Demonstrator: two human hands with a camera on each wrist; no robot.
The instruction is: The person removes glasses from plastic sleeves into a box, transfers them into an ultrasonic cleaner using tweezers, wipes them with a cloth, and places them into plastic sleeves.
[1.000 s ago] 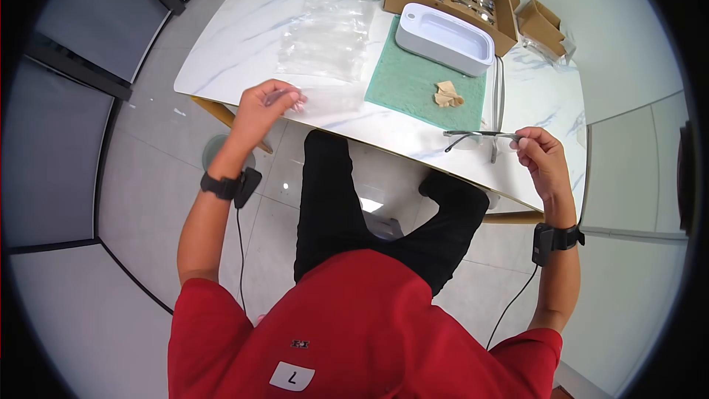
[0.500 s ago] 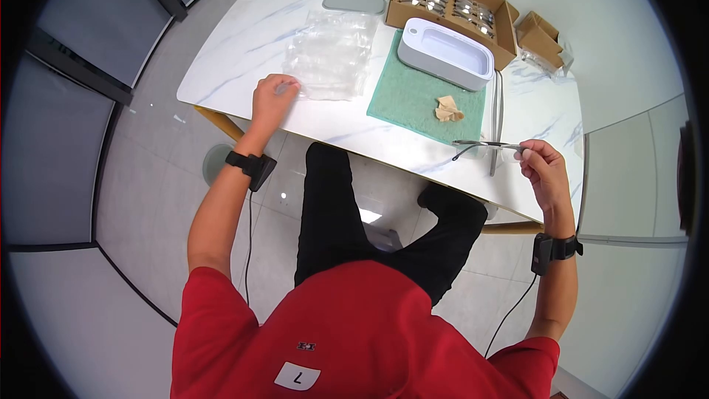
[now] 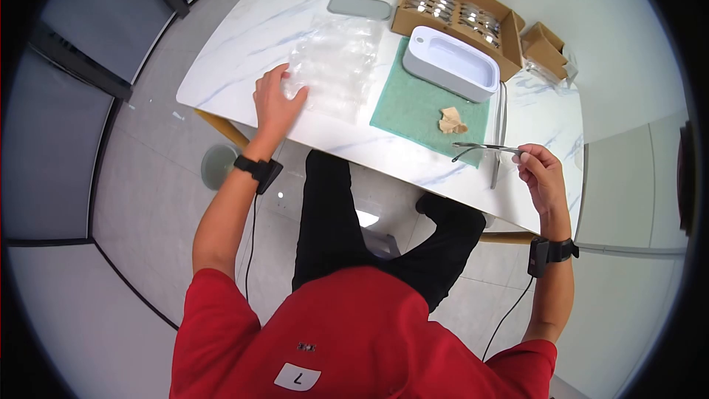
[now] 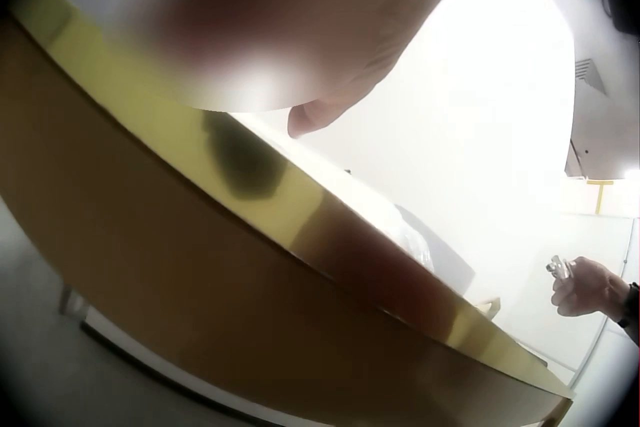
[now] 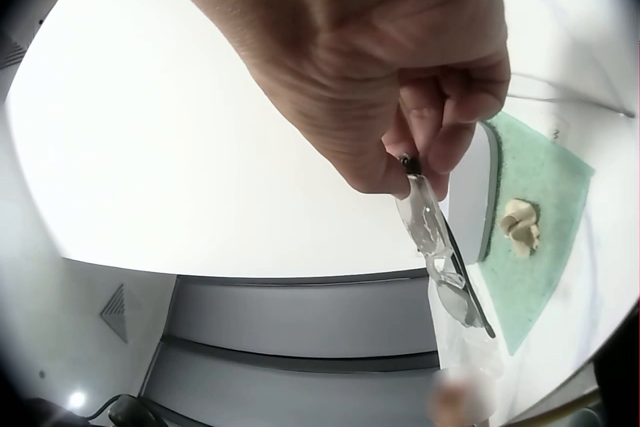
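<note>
In the head view my left hand (image 3: 279, 103) rests at the table's near left side, thumb and fingers spread apart, holding nothing. Its fingertips are right at the left edge of a stack of clear plastic bags (image 3: 336, 66). On the other side, my right hand (image 3: 544, 175) pinches a pair of eyeglasses (image 3: 485, 147) by one end, above the table's front edge. The right wrist view shows thumb and fingers around a dark end of the frame, the clear lenses (image 5: 427, 227) hanging below. Much of my left hand is blurred in the left wrist view.
A green cloth (image 3: 406, 111) carries a white ultrasonic-cleaner-like tub (image 3: 413, 59) and a crumpled beige cloth (image 3: 451, 121). Behind stands a cardboard box (image 3: 402, 22) with rows of eyeglasses. A grey case (image 3: 360, 7) lies behind the bags. A grey strap (image 3: 498, 133) lies right of the green cloth.
My left hand held a clear plastic bag out over the table's front edge, moved forward to the stack, and now has let go with fingers spread. The right hand keeps the eyeglasses, barely moving.
</note>
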